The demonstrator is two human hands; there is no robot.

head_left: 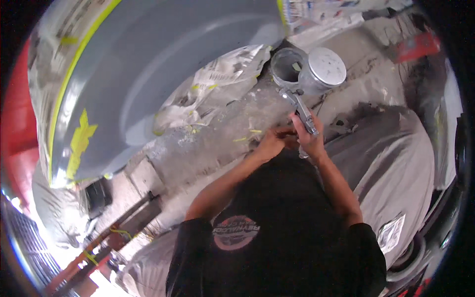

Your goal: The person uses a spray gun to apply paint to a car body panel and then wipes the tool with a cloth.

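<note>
My right hand [312, 138] is wrapped round the handle of a metal paint spray gun [303, 113]. On the gun sits a silver cup [326, 68] with a round lid. Close beside the handle, my left hand [270, 144] has its fingers curled in below the right hand. Whatever the left fingers grip is hidden. A grey, paint-stained bucket [288, 69] stands just past the gun, partly behind the cup. To the left is a curved grey primed car panel [163, 54], edged with yellow-green tape.
Crumpled masking plastic [217, 81] lies under the panel's arch. Tape scraps [247, 135] dot the stained floor [198, 148]. At lower left stands a rusty metal bar or stand [106, 242]. A grey-covered form [396, 153] is on my right; a red object [418, 48] lies far right.
</note>
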